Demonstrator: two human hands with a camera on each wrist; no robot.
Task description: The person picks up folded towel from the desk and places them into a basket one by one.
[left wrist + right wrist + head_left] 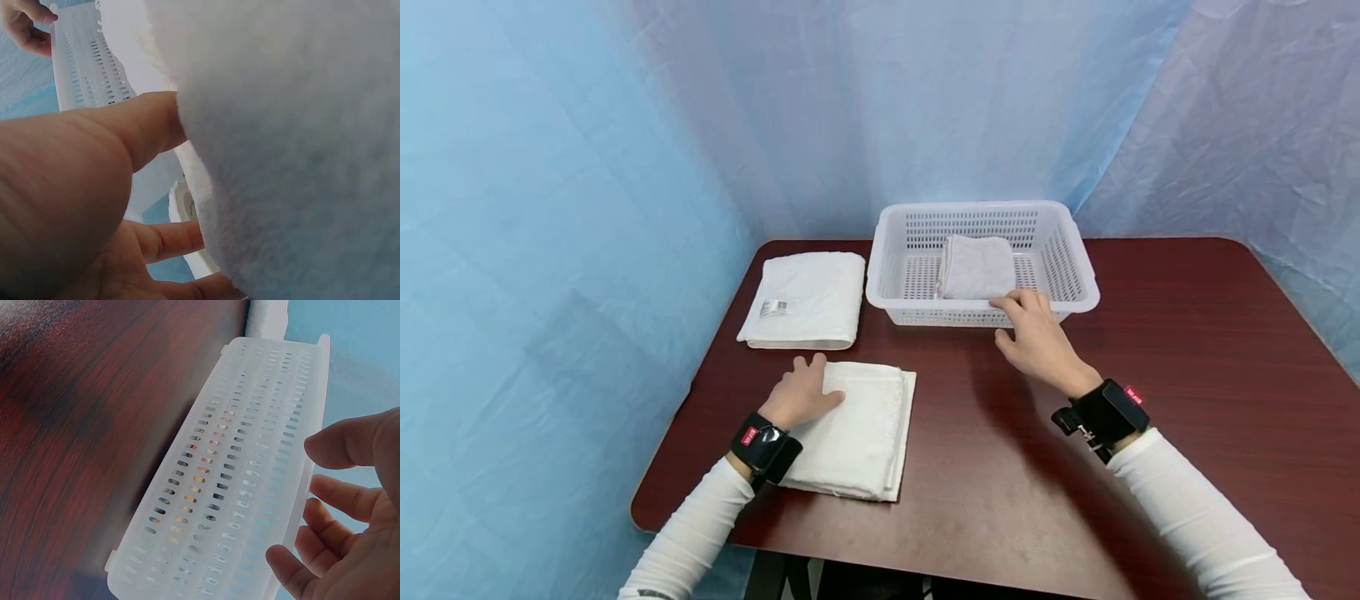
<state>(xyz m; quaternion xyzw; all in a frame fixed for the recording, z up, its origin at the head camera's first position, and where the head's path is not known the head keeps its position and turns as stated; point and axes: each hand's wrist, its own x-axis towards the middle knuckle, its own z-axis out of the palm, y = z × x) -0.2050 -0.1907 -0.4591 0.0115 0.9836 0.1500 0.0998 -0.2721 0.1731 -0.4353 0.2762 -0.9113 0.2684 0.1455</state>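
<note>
Folded towels around a perforated white plastic basket (917, 310)!
Left of the basket, a labelled folded white towel (812, 287); then, front-left of it, the left hand (797, 398), fingers extended and clasping nothing, rests on a second folded towel (861, 425). Inside the basket, a small folded cloth (981, 268); at its front rim, the right hand (1037, 342) touches with bent fingers, grip or no grip, can't tell. Danger here: a careless tug could skid the basket along the counter (947, 450), and a one-edge lift could spill that second towel's folds.
</note>
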